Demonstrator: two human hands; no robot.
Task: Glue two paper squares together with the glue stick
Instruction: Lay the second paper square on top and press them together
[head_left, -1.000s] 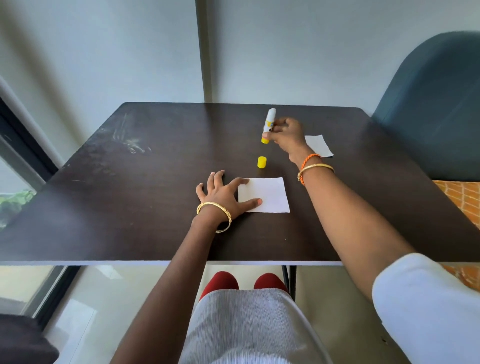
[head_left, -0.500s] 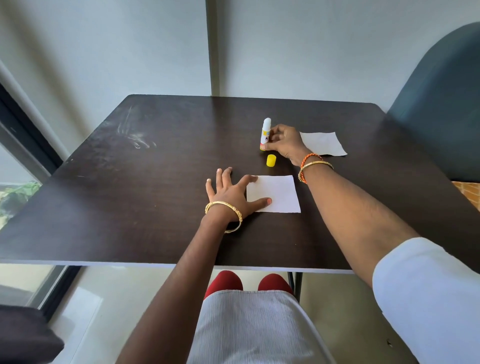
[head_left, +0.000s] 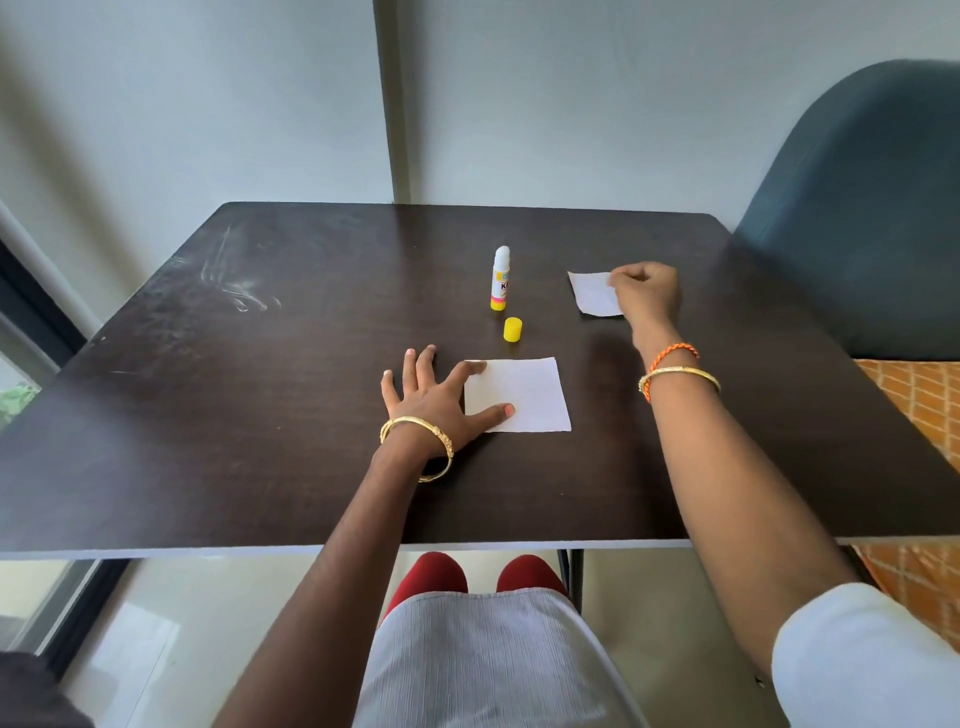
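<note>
- Currently, the left hand (head_left: 431, 397) lies flat and spread wide on the dark table (head_left: 218, 395), its thumb and forefinger resting on the left edge of the near paper square (head_left: 524, 392).
- The near paper square lies flat, close to the front edge of the table.
- The right hand (head_left: 647, 293) is curled over the right part of the far paper square (head_left: 592, 293), fingertips gathered at its upper edge; whether the paper is pinched or only touched cannot be told.
- The far paper square sits toward the right rear of the table, well apart from the near one.
- The glue stick (head_left: 500, 279) stands upright and uncapped, on its yellow base, free of both hands, between the two squares and further back.
- The yellow cap (head_left: 512, 330) stands just in front of the glue stick, apart from it.
- Each wrist bears a gold bangle; the right one also has an orange band.
</note>
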